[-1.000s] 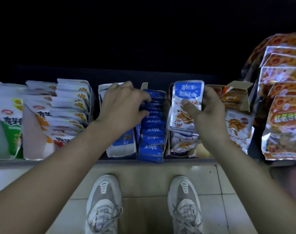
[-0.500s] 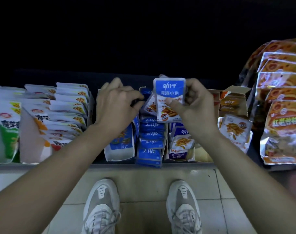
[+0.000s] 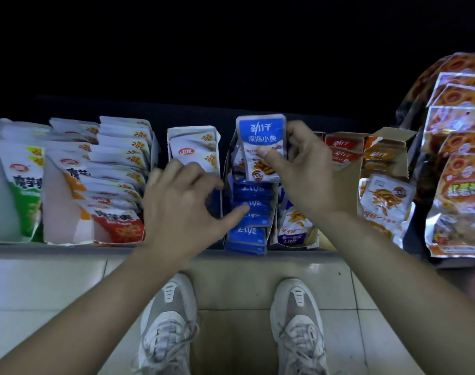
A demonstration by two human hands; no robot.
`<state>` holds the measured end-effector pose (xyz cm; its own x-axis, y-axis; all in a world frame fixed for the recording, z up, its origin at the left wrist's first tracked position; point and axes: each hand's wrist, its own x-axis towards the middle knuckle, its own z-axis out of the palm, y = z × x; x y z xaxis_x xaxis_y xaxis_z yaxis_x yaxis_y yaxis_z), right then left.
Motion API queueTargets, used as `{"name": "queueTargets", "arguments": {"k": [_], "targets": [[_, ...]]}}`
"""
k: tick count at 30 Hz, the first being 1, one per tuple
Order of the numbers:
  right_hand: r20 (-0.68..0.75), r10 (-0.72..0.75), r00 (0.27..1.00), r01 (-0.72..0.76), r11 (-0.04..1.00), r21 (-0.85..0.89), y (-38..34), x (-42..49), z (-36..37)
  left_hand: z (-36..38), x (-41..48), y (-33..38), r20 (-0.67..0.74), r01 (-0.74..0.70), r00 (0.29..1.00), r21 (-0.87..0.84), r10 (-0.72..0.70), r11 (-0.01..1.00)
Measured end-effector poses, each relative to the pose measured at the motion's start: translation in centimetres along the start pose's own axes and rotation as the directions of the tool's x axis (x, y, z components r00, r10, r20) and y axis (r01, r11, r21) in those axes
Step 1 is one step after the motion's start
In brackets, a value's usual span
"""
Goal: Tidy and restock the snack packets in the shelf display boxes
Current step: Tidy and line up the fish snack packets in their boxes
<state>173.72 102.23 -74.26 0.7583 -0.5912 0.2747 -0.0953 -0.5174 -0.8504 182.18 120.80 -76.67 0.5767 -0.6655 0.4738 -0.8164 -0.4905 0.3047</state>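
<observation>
We hold one packet upright in our right hand. The thumb presses on its front face and the fingers curl behind its right edge, so the grip is clamped on it. The packet is blue on top with a snack picture below. It stands over the far end of the row of blue packets; we cannot tell whether its lower edge touches them.

Below the grip, toward us, that row runs down to the shelf edge, with the packets overlapping between thin cardboard walls. Just beside the gripping wrist, purple-and-white packets sit close against the row, leaving little room sideways. Farther right of the grip stands an orange box with its flaps open. Beyond it, large orange bags are piled at the end.

Our left hand hovers left of and below the grip, with the fingers loosely bent and nothing in them. Its thumb stretches toward the blue row, the tip on or just over one packet. Behind this hand a box of white packets stands upright. Further left, more white packets crowd the shelf tightly.

Above the grip the shelf is dark, and we cannot see its depth. Beneath the shelf edge lie floor tiles and our shoes.
</observation>
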Motion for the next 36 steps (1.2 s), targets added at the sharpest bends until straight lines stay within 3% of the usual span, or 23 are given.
{"name": "queueTargets", "arguments": {"k": [5, 10, 15, 21, 26, 29, 31, 34, 36], "targets": [[0.013, 0.002, 1.0, -0.001, 0.998, -0.056, -0.4, -0.4, -0.3, 0.4, -1.5, 1.1, 0.038, 0.129, 0.991, -0.117, -0.125, 0.985], [0.071, 0.043, 0.996, -0.032, 0.987, -0.159, 0.0, -1.0, -0.8, 0.0, -1.8, 1.3, -0.062, 0.178, 0.978, -0.247, -0.198, 0.953], [0.109, 0.033, 0.993, 0.012, 0.921, -0.388, 0.9, -0.6, -0.8, -1.5, -0.8, 1.5, -0.147, 0.218, 0.942, -0.411, -0.301, 0.885], [0.167, 0.009, 0.986, 0.02, 0.985, -0.172, 0.4, -1.8, -1.8, -3.7, 1.7, 1.0, -0.18, 0.2, 0.922, -0.537, -0.343, 0.819], [0.219, -0.072, 0.973, 0.138, 0.943, -0.303, 1.6, -2.6, -1.5, -5.2, 4.1, 1.4, -0.213, 0.149, 0.922, -0.579, -0.324, 0.802], [0.306, 0.049, 0.951, 0.069, 0.929, -0.363, 1.2, -2.4, -1.5, -5.0, 4.5, 1.4, -0.142, 0.192, 0.925, -0.627, -0.353, 0.755], [0.291, 0.077, 0.954, 0.035, 0.932, -0.36, 0.3, -2.4, -2.2, -4.7, 4.6, 1.6, -0.088, 0.236, 0.915, -0.674, -0.393, 0.7], [0.121, -0.104, 0.987, 0.134, 0.949, -0.284, -1.6, -2.5, -2.8, -4.5, 4.9, 2.5, 0.032, 0.322, 0.89, -0.749, -0.454, 0.579], [0.119, -0.186, 0.975, 0.211, 0.944, -0.253, -2.3, -2.2, -2.2, -4.3, 5.2, 3.5, 0.163, 0.404, 0.863, -0.793, -0.478, 0.457]]}}
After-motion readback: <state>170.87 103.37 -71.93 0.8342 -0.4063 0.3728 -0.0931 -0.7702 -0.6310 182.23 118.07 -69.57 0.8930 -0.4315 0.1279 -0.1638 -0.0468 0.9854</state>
